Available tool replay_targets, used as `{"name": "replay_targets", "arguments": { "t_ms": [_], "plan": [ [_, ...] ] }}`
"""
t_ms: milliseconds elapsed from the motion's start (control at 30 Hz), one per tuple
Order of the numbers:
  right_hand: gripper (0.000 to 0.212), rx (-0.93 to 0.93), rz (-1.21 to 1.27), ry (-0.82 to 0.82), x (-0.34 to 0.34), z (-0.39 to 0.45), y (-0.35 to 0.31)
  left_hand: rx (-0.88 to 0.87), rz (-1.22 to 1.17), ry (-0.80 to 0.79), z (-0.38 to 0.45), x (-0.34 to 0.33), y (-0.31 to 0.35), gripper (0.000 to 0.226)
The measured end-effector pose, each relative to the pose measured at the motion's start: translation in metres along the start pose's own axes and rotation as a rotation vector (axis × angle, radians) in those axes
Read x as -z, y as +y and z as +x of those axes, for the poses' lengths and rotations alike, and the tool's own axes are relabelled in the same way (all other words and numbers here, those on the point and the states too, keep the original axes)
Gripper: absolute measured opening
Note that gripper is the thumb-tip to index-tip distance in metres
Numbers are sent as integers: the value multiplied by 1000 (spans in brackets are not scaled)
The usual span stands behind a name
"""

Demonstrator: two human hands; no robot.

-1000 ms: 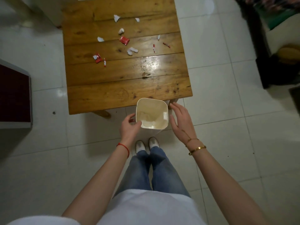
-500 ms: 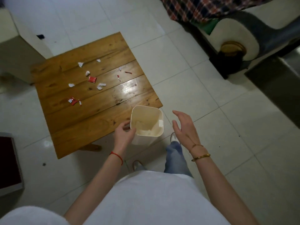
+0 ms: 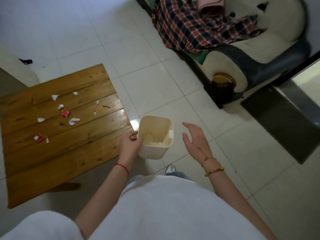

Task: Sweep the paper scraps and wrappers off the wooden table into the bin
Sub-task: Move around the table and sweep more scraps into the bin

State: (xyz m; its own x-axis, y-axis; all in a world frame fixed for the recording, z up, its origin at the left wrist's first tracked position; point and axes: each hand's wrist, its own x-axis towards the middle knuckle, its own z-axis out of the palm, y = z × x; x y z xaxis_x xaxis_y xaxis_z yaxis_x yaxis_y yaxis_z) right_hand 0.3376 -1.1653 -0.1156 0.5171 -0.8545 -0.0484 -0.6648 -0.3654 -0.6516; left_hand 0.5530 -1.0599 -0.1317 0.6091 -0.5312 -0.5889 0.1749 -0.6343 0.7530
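wooden table sits at left on the tiled floor, bare near its front edge. bin stands just off its right corner, left hand pinching the rim; right hand spread, apart from it. scraps and wrappers lie mid-table, unswept. step: positioning bin. next, probably: bin under the edge, sweep toward it.

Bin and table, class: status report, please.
Left hand gripping bin rim; right hand open, empty. Scraps unswept on wooden table. Nothing blocking.
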Motion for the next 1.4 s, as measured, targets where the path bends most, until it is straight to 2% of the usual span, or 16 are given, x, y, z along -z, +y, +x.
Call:
{"name": "replay_targets", "arguments": {
  "t_ms": [267, 633, 1000, 1200, 1400],
  "plan": [
    [39, 99, -41, -38, 40, 85, 33, 9, -43, 53, 41, -56, 57, 44],
    [39, 205, -45, -203, 21, 258, 37, 98, -150, 182, 154, -70, 124, 44],
    [39, 423, -57, -384, -12, 482, -46, 208, -320, 380, 270, -15, 215, 46],
    [39, 615, -73, -543, -54, 558, -95, 270, -478, 535, 291, 0, 225, 43],
    [38, 860, -132, -765, -105, 608, -133, 408, -670, 745, 304, -11, 215, 46]
  ]
}}
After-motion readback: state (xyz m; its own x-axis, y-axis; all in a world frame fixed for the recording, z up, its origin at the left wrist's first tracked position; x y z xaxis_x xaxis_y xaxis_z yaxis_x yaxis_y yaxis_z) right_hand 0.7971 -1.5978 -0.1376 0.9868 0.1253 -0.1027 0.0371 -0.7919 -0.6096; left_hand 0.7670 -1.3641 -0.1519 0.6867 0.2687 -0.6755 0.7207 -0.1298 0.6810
